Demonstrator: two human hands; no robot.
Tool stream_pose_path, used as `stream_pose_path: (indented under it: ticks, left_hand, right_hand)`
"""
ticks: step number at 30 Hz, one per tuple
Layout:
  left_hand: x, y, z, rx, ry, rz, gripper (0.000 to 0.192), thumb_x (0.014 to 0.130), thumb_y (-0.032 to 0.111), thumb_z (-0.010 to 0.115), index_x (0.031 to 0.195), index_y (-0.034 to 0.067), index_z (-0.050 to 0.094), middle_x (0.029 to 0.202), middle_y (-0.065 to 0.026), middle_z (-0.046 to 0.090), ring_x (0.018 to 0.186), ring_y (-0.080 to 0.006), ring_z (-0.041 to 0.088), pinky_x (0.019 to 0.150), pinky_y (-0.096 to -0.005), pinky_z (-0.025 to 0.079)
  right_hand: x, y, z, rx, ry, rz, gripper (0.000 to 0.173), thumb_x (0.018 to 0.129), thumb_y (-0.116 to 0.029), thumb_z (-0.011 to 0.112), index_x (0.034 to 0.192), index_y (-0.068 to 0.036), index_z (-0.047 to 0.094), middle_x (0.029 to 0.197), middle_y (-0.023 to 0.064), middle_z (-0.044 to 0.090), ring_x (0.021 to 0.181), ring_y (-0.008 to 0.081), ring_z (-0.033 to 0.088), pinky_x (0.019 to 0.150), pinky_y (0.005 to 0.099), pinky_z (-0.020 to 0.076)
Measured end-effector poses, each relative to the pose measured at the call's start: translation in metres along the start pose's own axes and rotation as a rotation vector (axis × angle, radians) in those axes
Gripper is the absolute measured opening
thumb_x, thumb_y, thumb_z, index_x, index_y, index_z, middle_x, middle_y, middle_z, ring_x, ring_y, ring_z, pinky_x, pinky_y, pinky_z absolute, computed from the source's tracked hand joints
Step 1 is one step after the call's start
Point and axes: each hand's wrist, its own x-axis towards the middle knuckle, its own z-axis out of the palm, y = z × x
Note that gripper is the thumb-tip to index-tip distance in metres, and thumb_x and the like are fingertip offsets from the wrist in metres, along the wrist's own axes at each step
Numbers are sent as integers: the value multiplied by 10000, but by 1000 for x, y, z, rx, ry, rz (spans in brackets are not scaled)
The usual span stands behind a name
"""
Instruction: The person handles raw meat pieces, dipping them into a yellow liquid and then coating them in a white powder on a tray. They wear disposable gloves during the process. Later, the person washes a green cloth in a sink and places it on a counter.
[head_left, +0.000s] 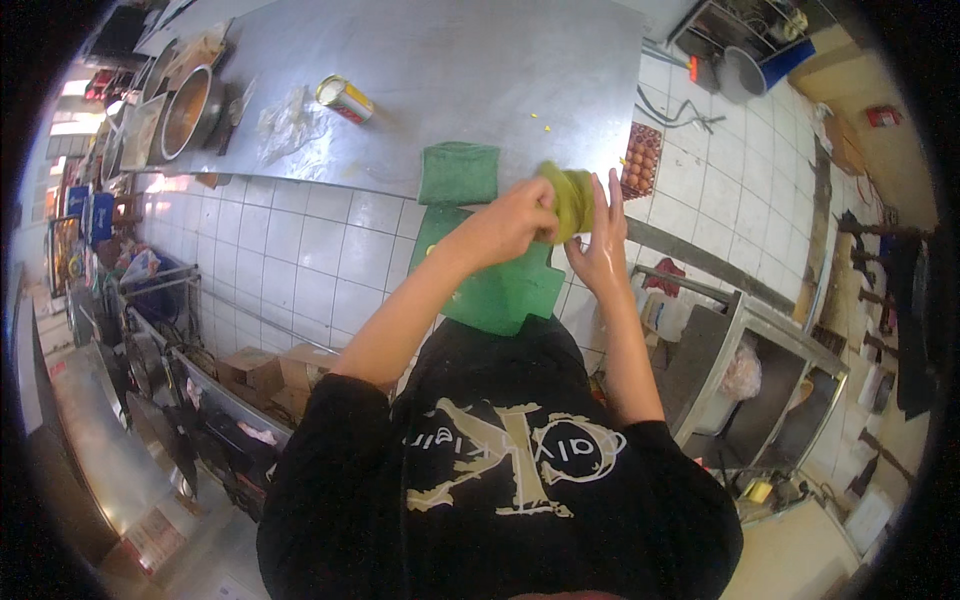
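Both my hands are at a yellow-green object (571, 202), blurred by motion, held up near the table's front edge. I cannot tell whether it is cloth or something firmer. My left hand (525, 214) has its fingers curled at the object's left side. On the other side, my right hand (604, 240) has its thumb low and its long fingers extended along the object; its skin looks wet. Below them is a green sheet or board (491, 289) with a notched edge, partly covered by my left forearm. A folded green cloth (459, 172) lies at the table's edge.
On the steel table (465, 67) are a tin can (345, 99), a crumpled clear plastic bag (289, 127) and a metal bowl (191, 112). Brown eggs (640, 166) sit in a tray beyond the right edge. A metal-framed cabinet (750, 390) stands right; cardboard boxes (251, 371) are left.
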Motion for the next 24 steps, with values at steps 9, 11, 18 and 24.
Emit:
stream_pose_path:
  ticks: [9,11,18,24]
  left_hand:
    - [3,81,-65,-43,133,-105,319,730,-87,581,1016,32,657,1116,-152,609,1098,-352,595,953,-412,489]
    - [0,89,-76,-47,250,-240,370,735,-87,570,1075,28,659,1134,-166,632,1120,-360,605,972,-393,494]
    - [-13,76,-107,200,258,-239,396,784,-79,512,1158,-6,617,1022,-196,637,985,-391,624,911,-410,506]
    - [13,54,-132,445,360,-88,287,819,-89,462,1050,-10,613,996,-199,596,978,-402,588,869,-448,482]
  right_hand:
    - [-3,-15,-33,474,-590,162,628,677,-219,875,1192,-32,568,1119,149,628,1051,278,613,979,399,446]
    - [2,-27,-39,550,-465,86,553,732,-241,864,1156,-23,585,1039,133,627,961,219,603,864,345,473]
    - [27,-44,-80,510,-341,118,296,856,-227,790,976,-8,631,793,66,604,766,105,560,692,277,469]
    - [86,-33,-135,-69,-312,-90,255,818,-65,741,1033,-11,614,824,156,659,716,231,609,695,333,491]
